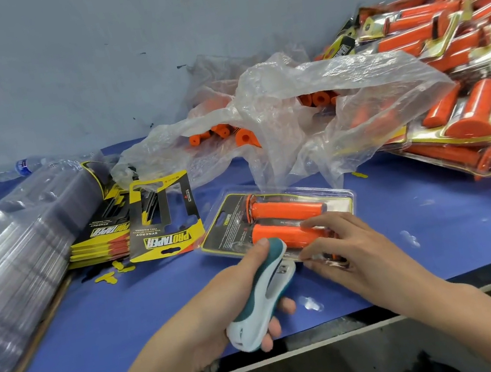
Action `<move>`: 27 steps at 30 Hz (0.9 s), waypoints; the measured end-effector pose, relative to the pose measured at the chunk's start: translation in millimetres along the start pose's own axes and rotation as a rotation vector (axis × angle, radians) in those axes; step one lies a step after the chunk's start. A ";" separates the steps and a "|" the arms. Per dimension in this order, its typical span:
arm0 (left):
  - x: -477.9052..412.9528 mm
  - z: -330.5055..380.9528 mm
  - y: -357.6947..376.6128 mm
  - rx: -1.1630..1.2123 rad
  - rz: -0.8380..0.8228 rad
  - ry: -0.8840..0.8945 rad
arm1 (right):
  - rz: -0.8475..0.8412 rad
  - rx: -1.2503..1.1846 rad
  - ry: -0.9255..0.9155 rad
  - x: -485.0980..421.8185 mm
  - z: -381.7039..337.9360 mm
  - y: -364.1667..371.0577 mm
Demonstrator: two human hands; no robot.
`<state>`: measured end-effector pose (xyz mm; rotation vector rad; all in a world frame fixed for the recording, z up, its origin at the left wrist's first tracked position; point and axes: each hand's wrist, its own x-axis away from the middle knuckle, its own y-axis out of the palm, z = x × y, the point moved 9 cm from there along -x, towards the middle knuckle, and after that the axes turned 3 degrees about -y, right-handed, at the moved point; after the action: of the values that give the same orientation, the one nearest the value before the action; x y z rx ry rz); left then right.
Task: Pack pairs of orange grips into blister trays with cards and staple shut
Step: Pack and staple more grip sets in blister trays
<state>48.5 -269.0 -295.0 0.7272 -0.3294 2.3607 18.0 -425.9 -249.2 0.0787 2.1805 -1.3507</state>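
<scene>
Now left hand (pixel 223 291) gripping stapler (pixel 261 294), nose touching blister pack (pixel 276 216) edge; right hand (pixel 343 247) pinching pack's six-o'clock rim. Pack lying on blue worktop (pixel 130 321), finished packs (pixel 468 100) at two o'clock.

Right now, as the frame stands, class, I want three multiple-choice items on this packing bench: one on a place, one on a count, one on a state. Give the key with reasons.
1. Where does the pile of finished packs lie?
A. at the right end of the table
B. at the left end
C. on the floor

2. How many orange grips lie in the blister pack being closed?
A. one
B. two
C. four

3. What is the left hand doing?
A. resting open
B. holding a card
C. gripping the stapler

Key: 1 A, the pile fills the right side; 2 B, two lie side by side; 3 C, its fingers wrap the stapler at the pack's near edge.
</scene>
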 end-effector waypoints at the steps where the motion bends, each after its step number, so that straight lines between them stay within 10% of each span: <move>1: -2.7 2.6 1.6 0.000 0.006 0.015 | 0.000 -0.003 0.000 -0.1 0.3 -0.1; 27: -25.5 11.1 14.9 0.014 0.094 0.077 | 0.074 0.325 -0.042 -12.7 -12.4 5.2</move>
<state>60.0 -297.7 -301.4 0.6380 -0.3203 2.4742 25.0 -410.0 -243.1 0.2491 1.8872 -1.6362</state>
